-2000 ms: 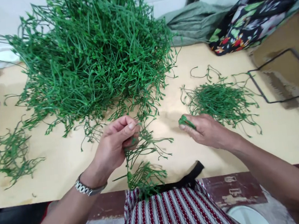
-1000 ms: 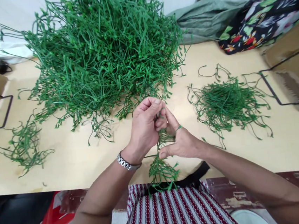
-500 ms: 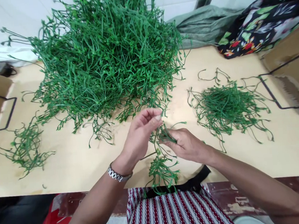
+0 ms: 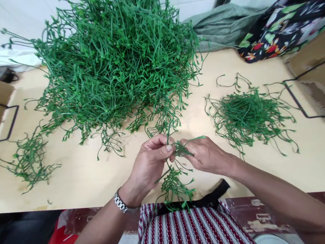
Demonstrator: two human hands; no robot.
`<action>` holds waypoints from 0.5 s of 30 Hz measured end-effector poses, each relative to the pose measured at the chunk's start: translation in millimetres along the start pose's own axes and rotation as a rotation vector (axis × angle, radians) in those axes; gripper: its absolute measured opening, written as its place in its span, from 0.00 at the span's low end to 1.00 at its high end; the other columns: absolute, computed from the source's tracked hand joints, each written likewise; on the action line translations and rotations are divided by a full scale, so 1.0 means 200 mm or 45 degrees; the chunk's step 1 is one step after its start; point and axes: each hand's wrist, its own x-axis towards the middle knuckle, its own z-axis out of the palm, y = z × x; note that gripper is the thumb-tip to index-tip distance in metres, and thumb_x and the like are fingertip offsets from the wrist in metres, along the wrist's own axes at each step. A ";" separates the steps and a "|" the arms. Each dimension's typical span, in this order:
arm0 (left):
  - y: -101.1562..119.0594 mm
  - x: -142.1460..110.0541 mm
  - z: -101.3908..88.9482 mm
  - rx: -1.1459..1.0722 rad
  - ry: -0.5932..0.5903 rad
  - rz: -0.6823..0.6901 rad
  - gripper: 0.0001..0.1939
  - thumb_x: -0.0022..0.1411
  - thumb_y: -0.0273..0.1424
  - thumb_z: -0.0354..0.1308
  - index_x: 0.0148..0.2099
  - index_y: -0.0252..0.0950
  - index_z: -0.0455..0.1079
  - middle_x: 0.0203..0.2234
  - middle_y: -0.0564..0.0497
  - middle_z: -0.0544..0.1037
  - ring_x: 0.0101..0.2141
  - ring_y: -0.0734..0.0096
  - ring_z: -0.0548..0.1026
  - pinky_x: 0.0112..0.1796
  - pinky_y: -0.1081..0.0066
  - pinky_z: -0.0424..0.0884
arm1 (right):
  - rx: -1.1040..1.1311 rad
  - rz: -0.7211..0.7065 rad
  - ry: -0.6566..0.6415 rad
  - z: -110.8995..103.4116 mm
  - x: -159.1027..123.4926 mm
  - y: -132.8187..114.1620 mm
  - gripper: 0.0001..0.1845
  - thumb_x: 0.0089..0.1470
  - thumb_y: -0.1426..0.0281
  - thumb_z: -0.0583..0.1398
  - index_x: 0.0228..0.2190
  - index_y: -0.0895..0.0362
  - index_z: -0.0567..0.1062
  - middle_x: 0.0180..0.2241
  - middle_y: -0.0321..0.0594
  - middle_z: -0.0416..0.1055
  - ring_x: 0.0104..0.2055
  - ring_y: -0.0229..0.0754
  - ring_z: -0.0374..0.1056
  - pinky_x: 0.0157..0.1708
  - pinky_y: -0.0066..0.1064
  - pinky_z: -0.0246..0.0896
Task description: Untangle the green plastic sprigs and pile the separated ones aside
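Observation:
My left hand [image 4: 151, 161], with a metal-band watch [image 4: 120, 202] at its wrist, is closed, thumb against fingers, on a thin green stem [image 4: 168, 131] that sticks up past the fingertips. Close beside it, my right hand [image 4: 207, 154] is wrapped round a small bunch of green stems [image 4: 180, 148] whose tips point left. The two hands almost touch. Below them, a loose clump of green stems [image 4: 176, 186] with branched tips hangs over the table's front edge against the striped apron [image 4: 190, 234].
A tall heap of green stems [image 4: 116, 65] fills the back of the table [image 4: 85, 183]. Smaller piles lie at left [image 4: 30, 161] and right [image 4: 245, 116]. Cardboard boxes with black wire frames flank both ends. A floral bag [image 4: 288, 29] stands back right.
My left hand has come down toward the right hand's bunch and now pinches an upright stem. My right hand has hardly moved and keeps its bunch.

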 end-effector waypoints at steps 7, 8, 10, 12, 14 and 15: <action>0.01 -0.01 0.01 -0.129 -0.041 -0.143 0.07 0.42 0.23 0.62 0.21 0.29 0.65 0.19 0.53 0.67 0.19 0.82 0.62 0.21 0.78 0.58 | -0.117 0.025 -0.204 -0.05 0.02 0.00 0.08 0.49 0.78 0.48 0.28 0.61 0.66 0.20 0.38 0.68 0.19 0.36 0.62 0.20 0.27 0.46; 0.01 -0.01 0.02 -0.121 -0.025 -0.138 0.07 0.43 0.23 0.62 0.21 0.30 0.65 0.19 0.54 0.66 0.19 0.82 0.62 0.21 0.78 0.58 | -0.125 0.032 -0.218 -0.06 0.03 -0.01 0.08 0.49 0.78 0.48 0.29 0.61 0.66 0.20 0.39 0.69 0.19 0.36 0.62 0.20 0.27 0.45; 0.03 0.01 0.03 -0.088 -0.024 -0.132 0.08 0.43 0.24 0.62 0.21 0.30 0.64 0.18 0.55 0.65 0.17 0.83 0.60 0.20 0.78 0.56 | -0.114 0.028 -0.225 -0.07 0.04 -0.02 0.09 0.49 0.78 0.48 0.31 0.62 0.67 0.21 0.39 0.70 0.20 0.35 0.62 0.19 0.27 0.44; 0.03 0.02 0.05 -0.045 -0.052 -0.107 0.09 0.43 0.24 0.62 0.21 0.30 0.63 0.18 0.55 0.64 0.16 0.83 0.59 0.19 0.77 0.55 | -0.122 0.002 -0.184 -0.08 0.04 -0.02 0.10 0.49 0.78 0.48 0.32 0.62 0.67 0.21 0.38 0.70 0.19 0.35 0.61 0.19 0.27 0.43; 0.04 0.01 0.06 -0.014 -0.074 -0.056 0.10 0.43 0.24 0.62 0.20 0.31 0.62 0.17 0.55 0.63 0.16 0.83 0.58 0.20 0.77 0.55 | -0.190 -0.028 -0.071 -0.07 0.03 0.00 0.10 0.50 0.78 0.47 0.30 0.62 0.67 0.18 0.37 0.67 0.18 0.34 0.58 0.18 0.27 0.41; 0.04 0.01 0.06 -0.001 -0.071 -0.034 0.10 0.44 0.24 0.61 0.20 0.31 0.61 0.17 0.56 0.63 0.17 0.83 0.58 0.20 0.77 0.55 | -0.235 -0.033 -0.011 -0.07 0.01 0.02 0.10 0.51 0.77 0.47 0.28 0.61 0.67 0.17 0.36 0.66 0.17 0.34 0.57 0.18 0.27 0.40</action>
